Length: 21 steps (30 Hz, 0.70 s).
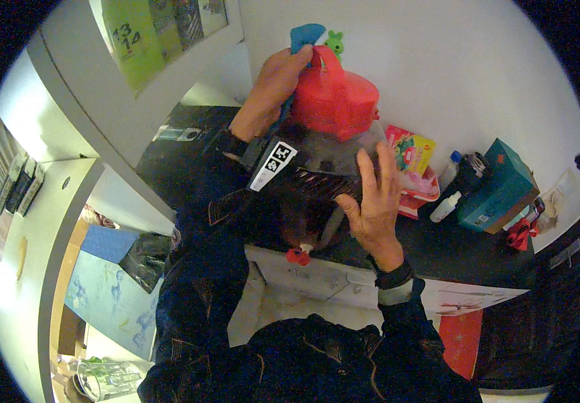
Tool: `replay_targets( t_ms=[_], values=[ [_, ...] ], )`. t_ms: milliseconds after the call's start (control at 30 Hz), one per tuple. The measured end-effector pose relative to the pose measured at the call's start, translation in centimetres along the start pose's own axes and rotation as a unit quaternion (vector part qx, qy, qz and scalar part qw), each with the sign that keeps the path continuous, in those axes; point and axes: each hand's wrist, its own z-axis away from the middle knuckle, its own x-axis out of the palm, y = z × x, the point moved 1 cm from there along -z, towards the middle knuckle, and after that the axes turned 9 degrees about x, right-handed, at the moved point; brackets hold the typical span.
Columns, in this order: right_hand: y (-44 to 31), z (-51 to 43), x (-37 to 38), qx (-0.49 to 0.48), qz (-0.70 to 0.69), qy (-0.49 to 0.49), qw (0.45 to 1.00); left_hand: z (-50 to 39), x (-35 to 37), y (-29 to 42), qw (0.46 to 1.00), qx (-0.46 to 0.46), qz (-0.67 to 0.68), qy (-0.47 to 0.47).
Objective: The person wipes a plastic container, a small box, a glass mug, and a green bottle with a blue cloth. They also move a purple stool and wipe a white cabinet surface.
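In front of me on the dark countertop stands a large clear dispenser jar with dark contents. Its red lid has an arched carry handle, and a small tap with a red part sits low at the front. My left hand holds a blue cloth at the far left of the lid, beside the handle. Spread fingers of my right hand are near the jar's right side; whether they touch it I cannot tell. Nothing is held in that hand.
Right of the jar are a red basket with colourful packets, a white bottle and a teal box. A green figure shows behind the lid. A white cabinet with shelves stands left.
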Motion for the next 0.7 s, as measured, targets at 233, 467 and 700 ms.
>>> replay_targets(
  t_ms=[233, 467, 700],
  values=[
    [0.1, 0.1, -0.1, -0.009, 0.006, 0.012, 1.0, -2.2, -1.2, -0.7, 0.992, -0.111, -0.026, -0.058],
    [0.1, 0.0, -0.2, -0.007, 0.0, 0.009, 1.0, -0.2, -3.6, -4.7, 0.974, -0.198, 0.106, -0.03],
    [0.1, 0.0, 0.0, -0.01, 0.006, 0.011, 1.0, 0.4, -4.0, -6.0, 0.966, 0.049, -0.158, -0.197]
  ],
)
